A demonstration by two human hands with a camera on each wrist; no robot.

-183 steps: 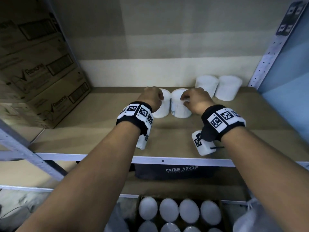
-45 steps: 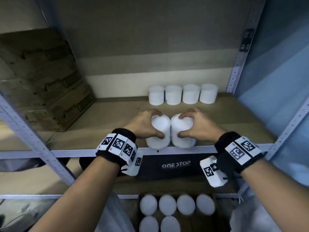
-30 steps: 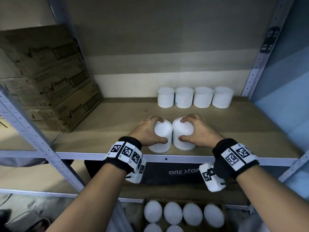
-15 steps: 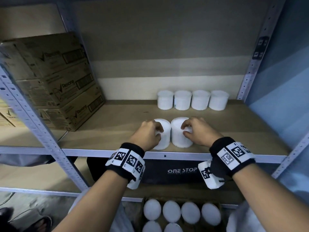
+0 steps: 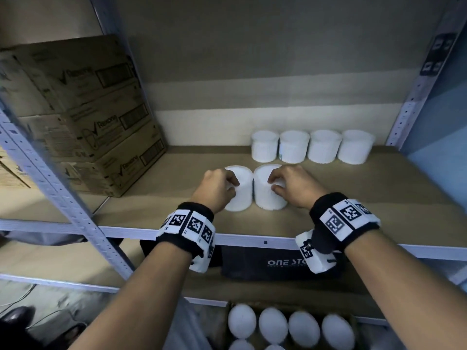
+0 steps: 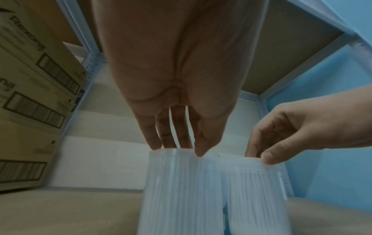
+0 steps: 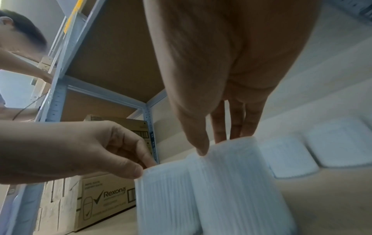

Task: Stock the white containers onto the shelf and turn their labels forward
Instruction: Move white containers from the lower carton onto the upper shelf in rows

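Two white containers stand upright on the shelf (image 5: pixel 379 198), side by side and touching, between the front edge and a back row of four containers (image 5: pixel 310 146) just beyond the fingertips. Left hand (image 5: pixel 214 189) pinches the rim of the left container (image 5: pixel 241 195), thumb on the near side and fingers (image 6: pixel 161 136) over the top edge. Right hand (image 5: pixel 294 186) grips the right container (image 5: pixel 265 195) the same way, thumb and fingers curled on its rim. Step in hand, as I judge it: placing the pair in a second row and twisting them for label alignment. No label shows on either held container; wrist views are streaked with blur, so facing cannot be told. Next move likely calls for a rotation about each upright axis until the label faces the shelf front, then release. More white containers (image 5: pixel 288 327) wait in a box below the wrists. Cardboard cartons (image 5: pixel 96 122) sit well left of the left fingers.
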